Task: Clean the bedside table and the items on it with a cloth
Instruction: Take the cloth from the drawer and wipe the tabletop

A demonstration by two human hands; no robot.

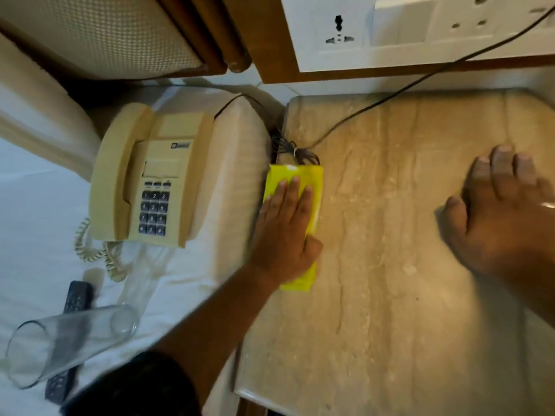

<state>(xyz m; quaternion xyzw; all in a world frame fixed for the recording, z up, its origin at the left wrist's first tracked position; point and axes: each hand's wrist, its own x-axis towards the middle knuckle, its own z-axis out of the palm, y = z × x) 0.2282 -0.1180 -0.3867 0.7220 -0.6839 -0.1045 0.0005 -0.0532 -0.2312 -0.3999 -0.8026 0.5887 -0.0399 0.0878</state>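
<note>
Cloth (295,202), folded into a yellow strip, lies at the left edge of the bedside table (390,265), just in front of the knot of black cord (295,151) that runs back toward the wall socket (339,31). The left hand (285,235) presses flat on the cloth with straight fingers; nothing is clutched. The right hand (498,214) rests flat on the table well to the right of the cloth, fingers spread and relaxed, bracing the body.

Judging from this, the step in hand is wiping the stone top. It would go best with even pressure through the whole palm, long overlapping passes from the cloth's edge across toward the right hand, and that hand lifted so the patch beneath it gets wiped too. The cord by the cloth is the likely snag; raising it aside, not dragging the cloth into it, seems wise.

The items sit off the table, left of the cloth on the white bedding: a cream telephone (150,172), and nearer the camera a drinking glass (69,343) on its side over a dark remote (76,298). I judge they still need wiping before going back.

Writing: the telephone keys show digits 1 to 9. A small label above its display is too blurred to read.
</note>
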